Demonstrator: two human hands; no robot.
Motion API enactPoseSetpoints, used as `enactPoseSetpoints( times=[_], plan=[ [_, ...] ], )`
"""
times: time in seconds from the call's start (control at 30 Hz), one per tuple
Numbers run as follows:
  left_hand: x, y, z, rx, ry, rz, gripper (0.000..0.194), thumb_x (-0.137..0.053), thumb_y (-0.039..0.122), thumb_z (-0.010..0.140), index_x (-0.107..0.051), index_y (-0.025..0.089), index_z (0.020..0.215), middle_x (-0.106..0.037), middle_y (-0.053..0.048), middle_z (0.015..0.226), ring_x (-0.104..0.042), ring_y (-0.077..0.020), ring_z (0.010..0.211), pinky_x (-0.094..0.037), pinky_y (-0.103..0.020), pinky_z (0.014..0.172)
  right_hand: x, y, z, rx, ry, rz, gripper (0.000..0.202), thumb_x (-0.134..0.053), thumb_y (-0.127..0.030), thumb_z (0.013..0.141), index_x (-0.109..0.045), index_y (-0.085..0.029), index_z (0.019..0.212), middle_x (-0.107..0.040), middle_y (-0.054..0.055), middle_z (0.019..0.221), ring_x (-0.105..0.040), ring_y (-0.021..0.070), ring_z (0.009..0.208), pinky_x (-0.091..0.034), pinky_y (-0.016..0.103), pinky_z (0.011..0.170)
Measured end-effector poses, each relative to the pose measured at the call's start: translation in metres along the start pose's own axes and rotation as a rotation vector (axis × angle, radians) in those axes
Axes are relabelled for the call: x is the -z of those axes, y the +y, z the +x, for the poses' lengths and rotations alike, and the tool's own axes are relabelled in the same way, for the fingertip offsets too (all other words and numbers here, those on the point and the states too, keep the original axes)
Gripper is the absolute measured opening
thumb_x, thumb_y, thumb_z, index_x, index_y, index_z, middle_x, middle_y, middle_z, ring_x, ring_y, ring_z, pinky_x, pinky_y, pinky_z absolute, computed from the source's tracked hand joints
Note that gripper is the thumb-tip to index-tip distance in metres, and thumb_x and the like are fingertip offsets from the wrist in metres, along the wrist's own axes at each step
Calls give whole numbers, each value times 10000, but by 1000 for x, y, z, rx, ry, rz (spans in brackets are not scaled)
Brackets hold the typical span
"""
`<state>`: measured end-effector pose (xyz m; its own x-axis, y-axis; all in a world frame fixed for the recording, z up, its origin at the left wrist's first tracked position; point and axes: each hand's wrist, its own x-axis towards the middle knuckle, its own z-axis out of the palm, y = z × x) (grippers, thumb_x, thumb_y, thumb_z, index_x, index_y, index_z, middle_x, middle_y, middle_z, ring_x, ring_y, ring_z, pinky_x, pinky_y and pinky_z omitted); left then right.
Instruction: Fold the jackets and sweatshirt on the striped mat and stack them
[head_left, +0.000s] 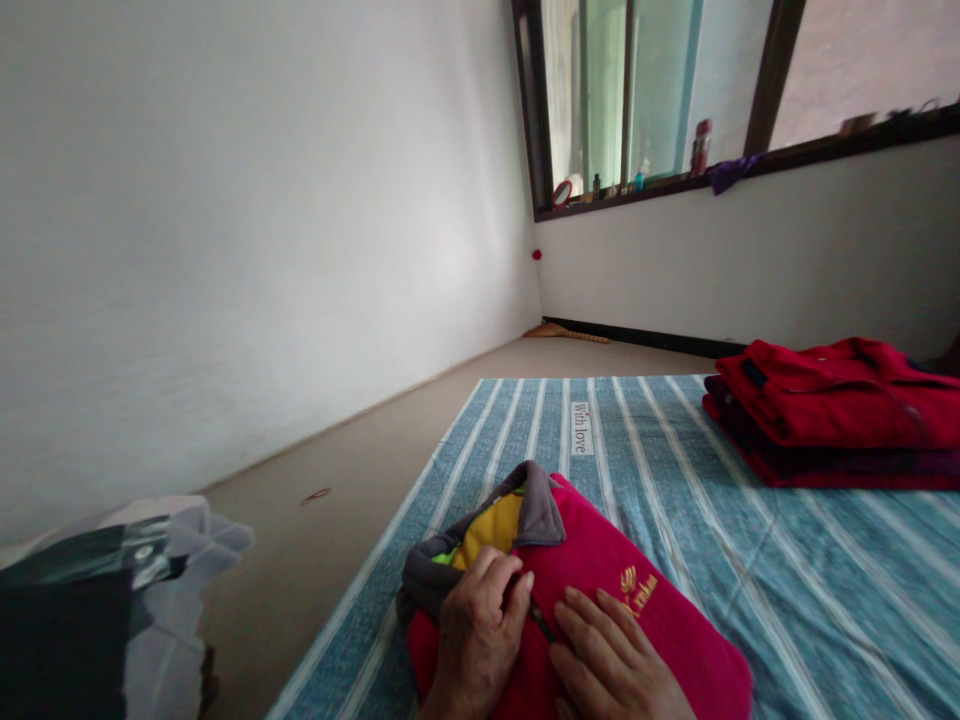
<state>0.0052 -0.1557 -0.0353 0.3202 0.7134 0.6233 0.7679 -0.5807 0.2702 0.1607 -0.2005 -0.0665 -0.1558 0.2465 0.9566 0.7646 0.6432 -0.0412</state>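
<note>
A folded magenta collared shirt lies on the blue striped bedsheet, its grey collar toward the far left. Yellow and green cloth shows inside the neck, and a small gold emblem with lettering is on the chest. My left hand is closed at the front opening just below the collar, fingers curled and thumb bent in on the fabric. Beside it, my right hand lies flat on the chest, fingers stretched out and touching the cloth. The shirt's near edge is partly hidden by my hands and the frame's bottom.
Folded red clothes are stacked at the right. A whitish translucent bag with dark contents stands at lower left. Beyond the sheet are pale floor, a white wall and a window sill holding a pink bottle and small items.
</note>
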Motion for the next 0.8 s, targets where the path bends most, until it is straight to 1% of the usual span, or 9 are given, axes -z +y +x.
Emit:
enactPoseSetpoints(
  times=[0.23, 0.4, 0.57, 0.8],
  plan=[
    [0, -1, 0, -1, -6, 10, 179, -471, 235, 912, -615, 189, 816, -627, -23, 733, -626, -142, 659, -503, -232, 617, 0, 0, 0, 3, -3, -2, 275, -401, -242, 921, -621, -209, 760, -714, 23, 861, -646, 156, 961, -335, 286, 1074],
    [1, 0, 0, -1, -2, 6, 182, -469, 234, 913, -613, 192, 811, -630, -24, 731, -627, -138, 658, -500, -223, 617, 0, 0, 0, 11, -5, 0, 238, -419, -219, 902, -618, -211, 773, -712, 27, 871, -639, 156, 983, -345, 294, 1069],
    [1, 0, 0, 2, -3, 7, 170, -478, 232, 908, -619, 195, 819, -634, -25, 735, -632, -142, 663, -500, -224, 618, 0, 0, -1, 3, -9, 2, 245, -416, -224, 907, -619, -207, 772, -709, 27, 870, -634, 155, 997, -337, 292, 1077],
    [2, 1, 0, 4, -2, -4, 178, -474, 232, 907, -616, 192, 809, -624, -23, 723, -623, -138, 646, -497, -223, 611, -1, 1, -4, 12, -22, -12, 197, -438, -222, 879, -615, -213, 794, -706, 33, 905, -633, 160, 1001, -364, 306, 1056]
  ],
)
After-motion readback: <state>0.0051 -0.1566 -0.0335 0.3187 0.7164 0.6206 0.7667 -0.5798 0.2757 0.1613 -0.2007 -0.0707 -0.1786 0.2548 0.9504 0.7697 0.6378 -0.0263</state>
